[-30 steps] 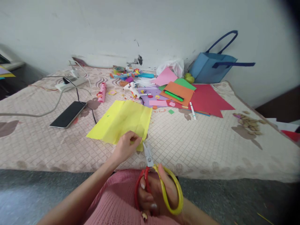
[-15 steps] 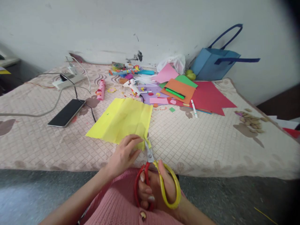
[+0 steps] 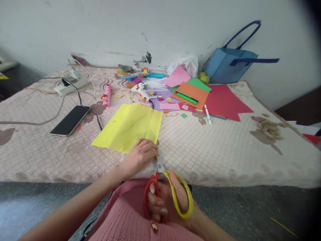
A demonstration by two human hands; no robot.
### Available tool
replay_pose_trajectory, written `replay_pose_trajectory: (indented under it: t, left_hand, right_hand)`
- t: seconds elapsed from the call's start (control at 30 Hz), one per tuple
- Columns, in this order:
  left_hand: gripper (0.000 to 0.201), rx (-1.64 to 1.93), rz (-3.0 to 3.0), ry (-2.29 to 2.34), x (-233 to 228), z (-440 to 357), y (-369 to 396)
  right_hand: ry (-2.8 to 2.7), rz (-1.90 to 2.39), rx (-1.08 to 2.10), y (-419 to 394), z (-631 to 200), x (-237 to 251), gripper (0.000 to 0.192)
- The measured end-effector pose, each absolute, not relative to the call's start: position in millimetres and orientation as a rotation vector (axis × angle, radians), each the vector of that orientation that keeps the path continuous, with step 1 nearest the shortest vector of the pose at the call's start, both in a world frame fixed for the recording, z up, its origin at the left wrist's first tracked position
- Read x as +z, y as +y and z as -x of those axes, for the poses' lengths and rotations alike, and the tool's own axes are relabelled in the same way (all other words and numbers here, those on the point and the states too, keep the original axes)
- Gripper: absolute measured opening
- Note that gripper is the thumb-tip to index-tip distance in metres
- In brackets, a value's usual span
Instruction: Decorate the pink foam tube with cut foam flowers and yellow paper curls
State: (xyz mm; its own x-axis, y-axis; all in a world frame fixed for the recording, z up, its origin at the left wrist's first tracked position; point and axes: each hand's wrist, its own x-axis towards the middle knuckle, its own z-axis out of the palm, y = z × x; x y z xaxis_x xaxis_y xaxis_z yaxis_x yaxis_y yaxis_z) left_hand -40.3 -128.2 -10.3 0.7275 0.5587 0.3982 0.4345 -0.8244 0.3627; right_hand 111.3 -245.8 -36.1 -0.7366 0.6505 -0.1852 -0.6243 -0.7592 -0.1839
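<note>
Quilted beige cloth with brown swirls covers the bed [image 3: 225, 150], the biggest thing in view, running from the near edge back to the pale wall. At its far right a blue bag [image 3: 227, 68] leans against that wall, and in front of it lies a spread of red paper [image 3: 225, 103] with an orange sheet [image 3: 192, 95] on top. Nearer and central is the yellow paper [image 3: 127, 125], creased and lying flat, its near right corner under the left hand [image 3: 139, 155], whose fingers are curled down and pinching that corner. To the left a dark phone [image 3: 70, 120] rests face up with a cable running to it. Just below the yellow corner the right hand [image 3: 167, 201] has its fingers through the loops of the scissors [image 3: 165, 190], one handle red and one yellow, gripped firmly; the blades point up at the paper's edge, mostly hidden behind the left hand, so how far apart they stand cannot be told.
</note>
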Motion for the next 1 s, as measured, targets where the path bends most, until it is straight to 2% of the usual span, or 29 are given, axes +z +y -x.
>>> replay_pose_trajectory:
  t: [0.17, 0.77, 1.0]
  left_hand:
    - [0.015, 0.777, -2.644, 0.853, -13.8, 49.8, -132.6]
    - [0.033, 0.803, -2.625, 1.05, -20.7, 51.4, -145.0]
    - [0.026, 0.658, -2.799, 0.89, -13.8, 51.2, -141.1]
  right_hand:
    - [-0.136, 0.314, 2.396, -244.1, -110.5, -30.7, 0.077]
    - [-0.159, 0.453, 2.31, -233.9, -110.5, -20.0, 0.074]
    - [-0.138, 0.439, 2.303, -235.2, -111.4, -24.5, 0.071]
